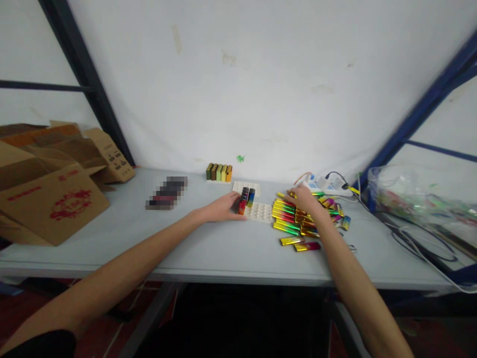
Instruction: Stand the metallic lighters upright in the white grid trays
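My left hand rests at the left end of a white holed tray, its thumb along the front side and its fingers behind. Upright lighters stand in that end of the tray: a red one, dark-topped ones behind it and a blue-yellow one. My right hand is at the back of a pile of shiny lighters in gold, green, red and purple. Its fingers are closed on a gold lighter, partly hidden by the hand.
A filled tray of lighters and another white tray stand near the wall. Cardboard boxes occupy the left. A blurred-out dark object lies left of centre. A power strip, cables and plastic bags are at right.
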{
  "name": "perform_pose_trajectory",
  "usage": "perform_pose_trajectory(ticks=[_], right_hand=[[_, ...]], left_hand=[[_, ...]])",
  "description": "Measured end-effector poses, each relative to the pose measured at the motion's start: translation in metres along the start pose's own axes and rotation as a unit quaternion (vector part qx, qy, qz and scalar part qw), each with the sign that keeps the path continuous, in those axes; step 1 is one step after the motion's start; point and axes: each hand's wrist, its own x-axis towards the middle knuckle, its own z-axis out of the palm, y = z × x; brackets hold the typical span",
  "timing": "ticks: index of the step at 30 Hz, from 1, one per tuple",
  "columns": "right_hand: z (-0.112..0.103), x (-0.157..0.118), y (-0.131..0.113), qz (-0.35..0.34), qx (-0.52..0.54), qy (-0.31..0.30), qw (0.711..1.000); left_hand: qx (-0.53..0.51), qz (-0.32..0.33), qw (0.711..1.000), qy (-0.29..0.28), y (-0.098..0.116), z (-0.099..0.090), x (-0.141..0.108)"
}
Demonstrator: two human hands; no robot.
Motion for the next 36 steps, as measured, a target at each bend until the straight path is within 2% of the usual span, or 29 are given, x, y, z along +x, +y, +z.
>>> perform_pose_trajectory(ticks=[3,9,13,17,19,22,26,32,34,36], right_hand=[[0.006,0.000,0.002,0.002,-0.007,-0.019,1.000],[0.009,0.001,-0.004,0.032,0.025,0.001,0.999],[0.000,-0.001,-0.018,0.063,0.120,0.033,0.990],[-0.015,-0.005,-0.037,0.016,0.223,0.075,0.972],[-0.020,-0.006,-0.047,-0.005,0.268,0.092,0.959],[-0.025,-0.006,-0.061,0.001,0.356,0.091,0.930],[-0.026,-0.008,-0.080,0.017,0.472,0.048,0.880],[-0.023,-0.014,-0.098,0.000,0.580,-0.028,0.814],[-0.020,-0.015,-0.103,-0.012,0.593,-0.047,0.804],[-0.017,-0.014,-0.108,-0.010,0.587,-0.041,0.809]], left_hand=[[-0.001,0.005,1.000,0.000,0.000,0.000,0.000],[0.004,0.007,1.000,0.001,0.000,0.000,0.001],[0.003,0.001,1.000,0.006,0.001,0.000,0.000],[0.000,0.004,1.000,0.010,0.002,-0.001,-0.001],[-0.001,0.008,1.000,0.011,0.002,-0.001,-0.001],[-0.004,0.012,1.000,0.013,0.002,-0.001,-0.001],[-0.009,0.016,1.000,0.013,0.003,-0.001,-0.001],[-0.004,0.008,1.000,0.002,0.004,-0.001,-0.001],[-0.007,0.009,1.000,0.004,0.004,-0.001,-0.001],[-0.011,0.013,1.000,0.006,0.004,-0.001,-0.001]])
